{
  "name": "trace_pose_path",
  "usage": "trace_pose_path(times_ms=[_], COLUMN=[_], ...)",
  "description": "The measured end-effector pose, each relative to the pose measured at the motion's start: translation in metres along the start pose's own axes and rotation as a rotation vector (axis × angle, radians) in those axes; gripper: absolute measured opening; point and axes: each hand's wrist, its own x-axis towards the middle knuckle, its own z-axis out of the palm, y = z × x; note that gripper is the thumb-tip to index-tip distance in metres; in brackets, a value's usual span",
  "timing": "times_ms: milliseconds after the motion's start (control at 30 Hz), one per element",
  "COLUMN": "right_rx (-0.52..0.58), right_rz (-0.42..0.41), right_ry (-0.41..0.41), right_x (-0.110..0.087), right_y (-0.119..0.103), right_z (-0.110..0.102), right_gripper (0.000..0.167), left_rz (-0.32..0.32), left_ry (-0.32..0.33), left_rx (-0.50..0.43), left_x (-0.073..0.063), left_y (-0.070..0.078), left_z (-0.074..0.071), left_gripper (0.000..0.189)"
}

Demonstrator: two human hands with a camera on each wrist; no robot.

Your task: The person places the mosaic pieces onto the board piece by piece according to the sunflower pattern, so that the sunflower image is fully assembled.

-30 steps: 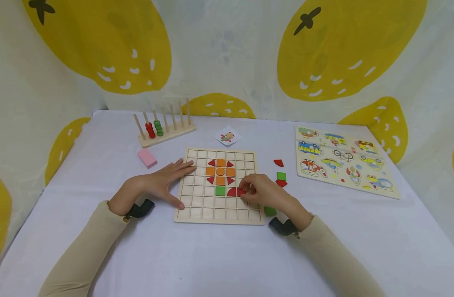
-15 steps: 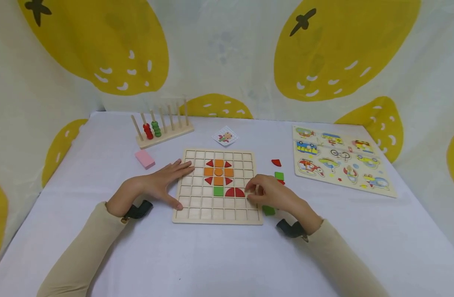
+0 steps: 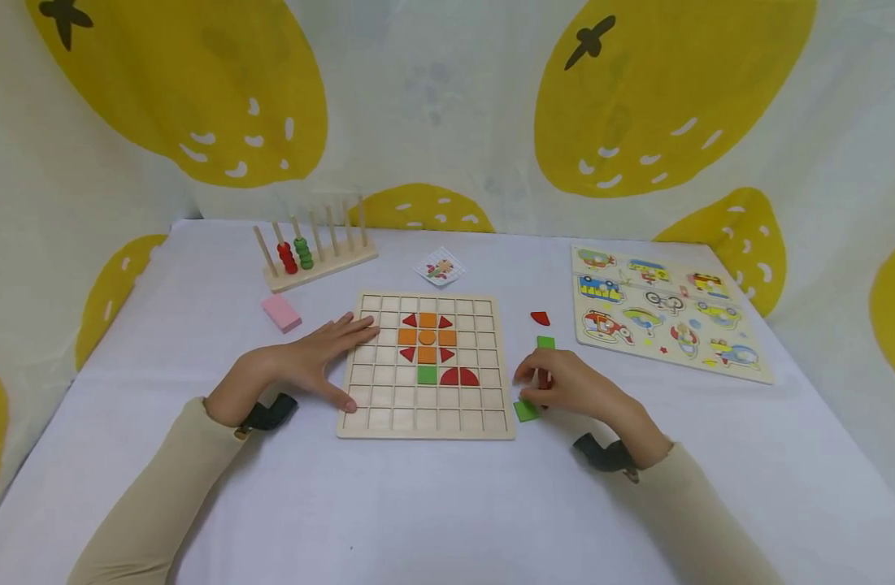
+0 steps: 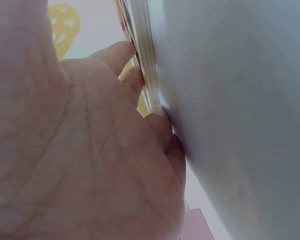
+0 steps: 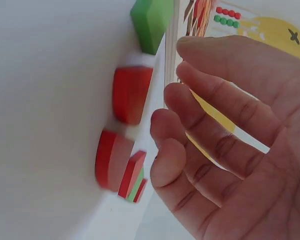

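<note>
A wooden grid board (image 3: 403,418) lies in the middle of the head view. On it sit orange pieces (image 3: 427,355) with red triangles, a green square (image 3: 427,374) and two red quarter-round pieces (image 3: 470,376). My left hand (image 3: 301,361) rests along the board's left edge, fingers spread. Just off the right edge, my right hand (image 3: 579,386) hovers with bent fingers and nothing between them. Beside it lie a green piece (image 3: 526,411), a green square (image 3: 545,342) and a red piece (image 3: 540,318). Red pieces (image 5: 132,95) near the fingers show in the right wrist view; the hand hides them from the head view.
Behind the board lies a pattern card (image 3: 440,266). A peg rack (image 3: 323,268) with red and green beads stands at the back left, near a pink block (image 3: 281,314). A vehicle puzzle board (image 3: 666,317) lies at the right.
My right hand has let go of a red quarter-round piece on the board and moved right, off the board, to the loose pieces. The left hand stays at the board's edge.
</note>
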Motion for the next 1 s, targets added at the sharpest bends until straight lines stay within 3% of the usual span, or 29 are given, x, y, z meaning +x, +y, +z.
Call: trace_pose_path(times_ms=[333, 700, 1000], right_rx=[-0.026, -0.004, -0.065], right_rz=[0.018, -0.027, 0.097], right_ry=[-0.053, -0.048, 0.009], right_x=[-0.013, -0.008, -0.004], right_y=[0.01, 0.011, 0.012], right_z=[-0.006, -0.004, -0.008], right_gripper=[0.019, 0.022, 0.018], left_rz=[-0.001, 0.003, -0.004], left_ry=[-0.003, -0.004, -0.001], left_rx=[0.004, -0.01, -0.005], left_x=[0.0, 0.0, -0.001], left_y=[-0.001, 0.001, 0.001], left_z=[-0.001, -0.002, -0.002], left_gripper=[0.114, 0.115, 0.114])
